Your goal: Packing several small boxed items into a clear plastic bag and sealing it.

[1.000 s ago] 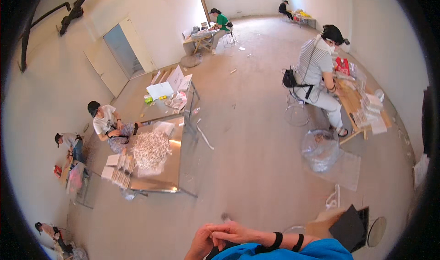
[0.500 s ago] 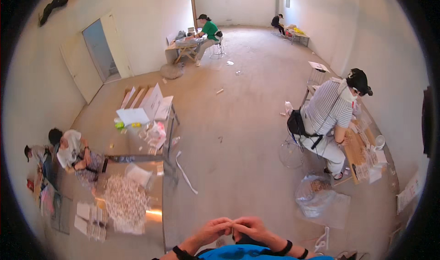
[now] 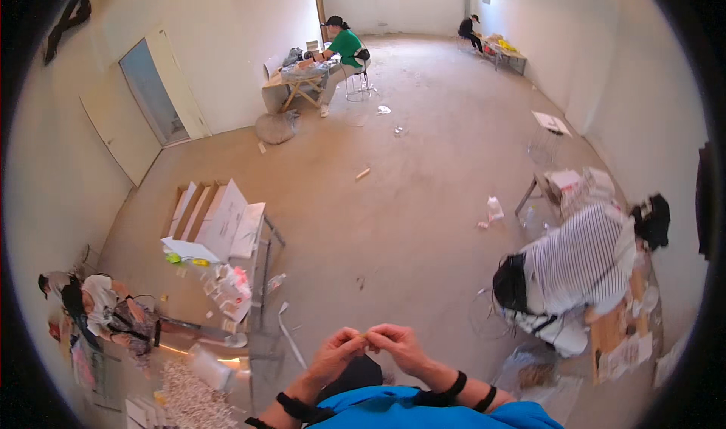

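My left hand (image 3: 339, 355) and my right hand (image 3: 397, 348) meet fingertip to fingertip in front of my blue top. The fingers of both are pinched together. Whatever sits between them, if anything, is too small to make out. Dark bands circle both my forearms. Left of my hands, a table (image 3: 242, 391) carries a big heap of small pale pieces (image 3: 189, 395) with a whitish bag (image 3: 212, 366) beside it.
An open white box (image 3: 219, 221) stands on a table at left. Two people sit beyond the heap. At right, a person in a striped shirt (image 3: 578, 259) bends over a wooden table (image 3: 616, 334); a clear plastic bag (image 3: 533, 368) lies on the floor nearby. Others sit farther back.
My view has shifted forward over the room, and my joined hands appear slightly higher. The striped-shirt person now leans farther over their table. My fingers stay pinched.
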`<state>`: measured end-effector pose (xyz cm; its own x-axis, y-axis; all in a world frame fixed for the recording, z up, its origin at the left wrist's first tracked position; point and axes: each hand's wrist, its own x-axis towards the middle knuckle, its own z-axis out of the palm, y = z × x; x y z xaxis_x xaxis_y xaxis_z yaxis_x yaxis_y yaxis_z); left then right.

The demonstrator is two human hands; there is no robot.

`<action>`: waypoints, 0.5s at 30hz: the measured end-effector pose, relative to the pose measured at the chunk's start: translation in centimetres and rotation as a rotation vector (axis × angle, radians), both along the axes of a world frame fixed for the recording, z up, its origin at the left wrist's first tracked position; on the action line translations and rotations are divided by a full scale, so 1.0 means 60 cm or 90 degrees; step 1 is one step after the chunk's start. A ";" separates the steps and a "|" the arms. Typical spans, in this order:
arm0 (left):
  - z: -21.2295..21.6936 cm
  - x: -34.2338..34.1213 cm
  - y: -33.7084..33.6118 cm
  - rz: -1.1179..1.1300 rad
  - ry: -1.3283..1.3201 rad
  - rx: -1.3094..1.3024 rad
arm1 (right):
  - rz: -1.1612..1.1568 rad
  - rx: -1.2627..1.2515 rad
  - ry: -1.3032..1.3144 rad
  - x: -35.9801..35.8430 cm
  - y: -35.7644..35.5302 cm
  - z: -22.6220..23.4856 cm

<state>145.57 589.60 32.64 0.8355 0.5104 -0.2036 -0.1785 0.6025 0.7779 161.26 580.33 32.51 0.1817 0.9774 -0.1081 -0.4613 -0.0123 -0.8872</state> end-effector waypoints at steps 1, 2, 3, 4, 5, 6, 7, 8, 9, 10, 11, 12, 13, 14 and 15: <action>-0.004 0.034 0.042 0.002 -0.007 -0.003 | 0.008 0.000 0.022 0.029 0.048 -0.013; -0.010 0.070 0.082 0.032 -0.042 -0.012 | 0.009 -0.004 0.014 0.068 0.091 -0.015; -0.018 0.096 0.117 0.060 -0.071 -0.024 | 0.013 -0.032 0.003 0.094 0.130 -0.016; -0.031 0.130 0.155 0.059 -0.073 -0.031 | 0.014 -0.060 -0.008 0.124 0.169 -0.018; -0.048 0.170 0.196 0.085 -0.077 -0.041 | 0.015 -0.029 -0.013 0.161 0.214 -0.027; -0.057 0.213 0.240 0.113 -0.084 -0.048 | 0.012 -0.035 -0.019 0.200 0.256 -0.031; -0.067 0.249 0.281 0.109 -0.090 -0.056 | -0.004 -0.066 -0.032 0.239 0.296 -0.036; -0.079 0.283 0.319 0.093 -0.068 -0.038 | -0.021 -0.097 -0.045 0.275 0.335 -0.040; -0.085 0.334 0.377 0.082 -0.055 -0.013 | -0.057 -0.092 -0.027 0.317 0.384 -0.039; -0.086 0.389 0.415 0.086 -0.069 -0.029 | -0.089 -0.102 -0.008 0.357 0.402 -0.037; -0.084 0.447 0.466 0.026 0.020 0.059 | -0.115 -0.098 -0.003 0.407 0.435 -0.035; -0.075 0.494 0.507 -0.038 0.121 0.143 | -0.112 -0.116 -0.006 0.449 0.455 -0.022; -0.033 0.552 0.541 -0.058 0.085 0.159 | -0.170 -0.084 -0.009 0.493 0.482 0.001; -0.025 0.601 0.570 -0.058 0.091 0.152 | -0.227 -0.045 -0.010 0.533 0.512 0.014; -0.023 0.651 0.601 -0.080 0.054 0.152 | -0.241 -0.074 -0.021 0.582 0.529 0.012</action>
<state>184.64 625.69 31.29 0.8805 0.4456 -0.1617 -0.0421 0.4133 0.9096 196.15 612.07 33.21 0.5316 0.8225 -0.2022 -0.4238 0.0517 -0.9043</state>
